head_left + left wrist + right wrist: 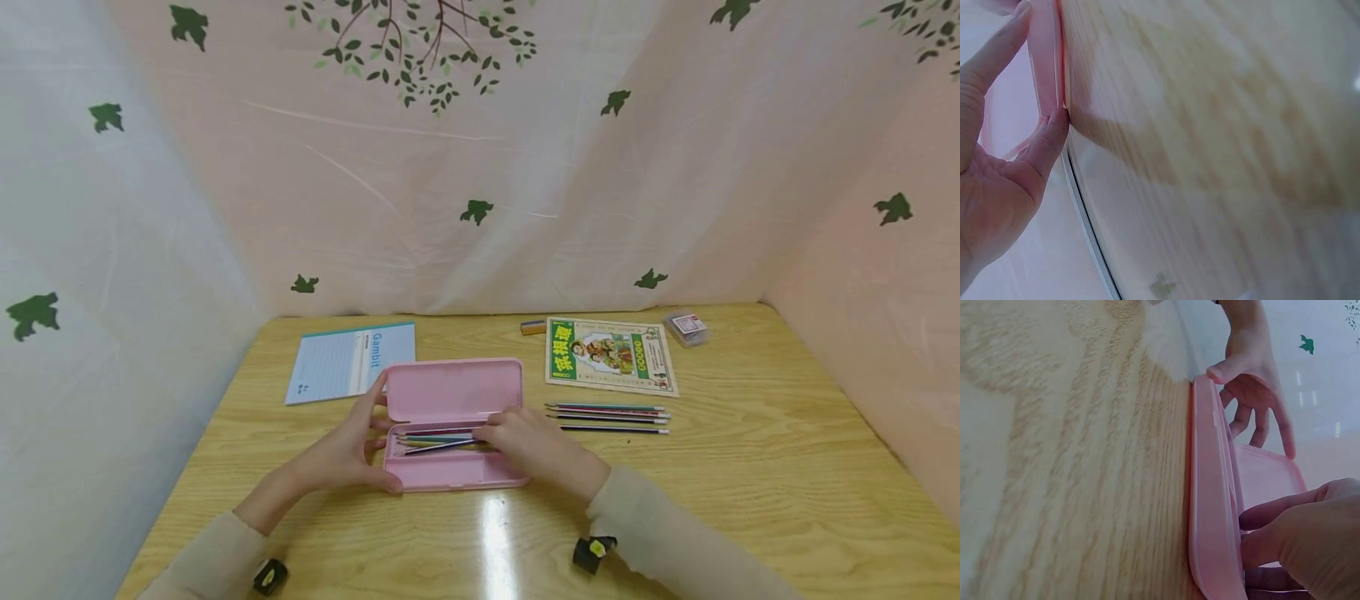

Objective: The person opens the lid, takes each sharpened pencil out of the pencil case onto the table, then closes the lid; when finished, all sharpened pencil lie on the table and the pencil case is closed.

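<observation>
A pink pencil case lies with its lid raised at the back. Several pencils rest in its rear compartment, one dark pencil slanting across the others. My left hand spans the case's left end with spread fingers, its thumb on the front left corner and its index finger at the lid's edge. From the right, my right hand reaches into the case, thumb and fingers pinched over the pencils' right ends. In the right wrist view, its fingertips disappear behind the case's front wall, so their grip is partly hidden.
Right of the case, several more pencils lie on the wooden table. Behind them are an illustrated booklet, a small eraser-like block and a clear little box. A blue notebook lies behind the left hand.
</observation>
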Tool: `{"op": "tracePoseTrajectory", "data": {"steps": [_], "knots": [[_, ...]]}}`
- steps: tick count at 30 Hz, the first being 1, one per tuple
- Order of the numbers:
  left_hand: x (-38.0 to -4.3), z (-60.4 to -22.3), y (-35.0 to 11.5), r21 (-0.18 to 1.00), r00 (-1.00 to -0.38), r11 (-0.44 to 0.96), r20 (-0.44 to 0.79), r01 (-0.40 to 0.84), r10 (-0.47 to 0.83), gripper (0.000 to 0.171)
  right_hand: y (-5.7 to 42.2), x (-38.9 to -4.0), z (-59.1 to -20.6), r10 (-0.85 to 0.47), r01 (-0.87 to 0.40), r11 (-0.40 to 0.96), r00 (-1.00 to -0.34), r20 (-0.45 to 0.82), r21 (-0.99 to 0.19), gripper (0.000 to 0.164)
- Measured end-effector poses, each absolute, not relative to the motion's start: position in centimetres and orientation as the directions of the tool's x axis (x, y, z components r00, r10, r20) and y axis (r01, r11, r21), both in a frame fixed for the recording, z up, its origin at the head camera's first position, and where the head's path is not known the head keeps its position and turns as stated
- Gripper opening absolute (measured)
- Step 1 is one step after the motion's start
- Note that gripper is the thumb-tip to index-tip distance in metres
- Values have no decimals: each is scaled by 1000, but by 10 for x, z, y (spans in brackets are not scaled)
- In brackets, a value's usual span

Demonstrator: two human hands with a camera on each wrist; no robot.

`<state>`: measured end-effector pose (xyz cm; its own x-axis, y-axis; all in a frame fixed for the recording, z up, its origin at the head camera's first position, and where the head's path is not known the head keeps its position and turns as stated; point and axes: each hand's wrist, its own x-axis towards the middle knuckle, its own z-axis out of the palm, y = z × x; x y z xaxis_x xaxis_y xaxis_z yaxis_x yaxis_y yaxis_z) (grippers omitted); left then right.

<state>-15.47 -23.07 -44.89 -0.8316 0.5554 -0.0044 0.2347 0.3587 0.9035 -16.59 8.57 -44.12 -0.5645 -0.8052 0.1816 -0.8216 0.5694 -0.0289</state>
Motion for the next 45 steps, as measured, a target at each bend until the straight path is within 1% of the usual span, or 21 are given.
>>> {"op": "tracePoseTrajectory", "data": {"steps": [5,11,18,20,24,29,34,40,45], "knots": [[-155,-449,-232,901,-833,361,0,240,553,147,87,-166,-443,-796,-813,578,-580,175,-65,27],[-156,-447,-232,902,-833,356,7,244,553,147,90,-169,-444,-775,-795,587,-606,178,-149,29],[-157,-449,-230,909,-828,341,9,242,561,148,97,-173,-440,-741,-753,581,-646,182,-308,37],[-157,-450,-230,908,-827,341,9,242,562,148,99,-174,-436,-734,-743,574,-653,186,-343,36],[-157,-451,-229,903,-834,358,1,238,552,148,102,-177,-430,-735,-748,545,-643,213,-379,33],[-155,-450,-230,901,-836,363,-3,235,548,148,105,-179,-425,-727,-729,496,-646,234,-471,33],[-155,-449,-231,902,-835,359,2,239,551,148,111,-180,-420,-716,-682,458,-663,218,-570,29],[-156,-448,-231,899,-829,363,0,245,560,148,121,-181,-415,-716,-652,424,-667,209,-629,27],[-155,-447,-230,897,-832,375,-13,236,555,148,132,-183,-411,-707,-592,414,-688,165,-692,25]]}}
